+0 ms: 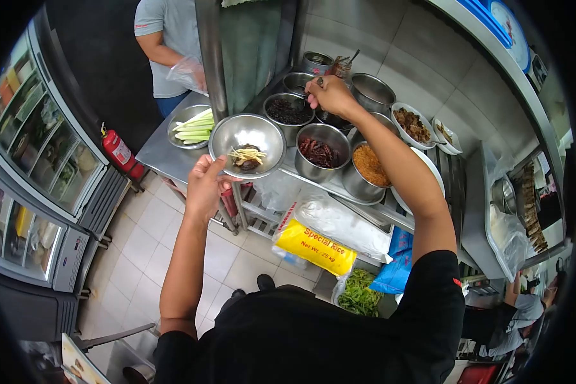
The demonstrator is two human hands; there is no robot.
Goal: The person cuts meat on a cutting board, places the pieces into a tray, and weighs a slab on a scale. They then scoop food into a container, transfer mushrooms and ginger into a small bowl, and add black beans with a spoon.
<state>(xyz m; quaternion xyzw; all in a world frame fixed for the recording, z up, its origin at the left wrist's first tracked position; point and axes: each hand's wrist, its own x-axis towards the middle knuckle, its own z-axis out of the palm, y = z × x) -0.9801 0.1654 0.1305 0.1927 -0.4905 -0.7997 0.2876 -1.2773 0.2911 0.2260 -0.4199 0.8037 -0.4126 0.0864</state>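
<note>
My left hand [205, 187] grips the rim of a shiny metal bowl [267, 129], held out in front of the shelf. Pale yellow strips [248, 153] like shredded ginger lie in it with something dark brown. Over the metal containers at the back, my right hand [331, 96] closes around the handle of a spoon [320, 81]; its lower end is mostly hidden. Near that hand stands a pot of black dried pieces [287, 111]. Closer to me are a pot of dried red chilies [320, 153] and one of orange-brown crumbs [370, 164].
A bowl of cut green stalks [195, 128] sits on the steel table at left. Behind it stands a person [173, 51] wearing a plastic glove. A rice sack [317, 246] and leafy greens [361, 293] are below. A fire extinguisher [120, 152] and glass-door fridge [45, 121] are left.
</note>
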